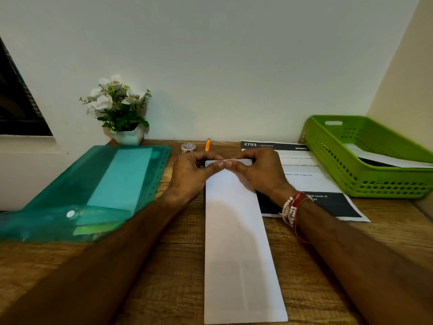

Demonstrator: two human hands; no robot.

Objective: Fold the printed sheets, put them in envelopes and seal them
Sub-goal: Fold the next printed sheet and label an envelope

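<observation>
Watching remotely, I'm seeing a long white envelope [236, 242] lying lengthwise on the wooden desk [164, 266], running from the near edge to centre. Left hand [192, 174] and right hand [260, 172] are pinching its far end, fingers curled on the flap. Printed sheet [311, 181] is lying just right; teal folder [93, 191] left; tape roll [188, 147] and orange pen [207, 145] sitting behind.

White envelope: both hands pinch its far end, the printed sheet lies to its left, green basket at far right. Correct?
One error: the printed sheet lies to the right of the white envelope, not its left, as the head view shows. The left hand and right hand do pinch its far end, and the green basket is at far right.
</observation>
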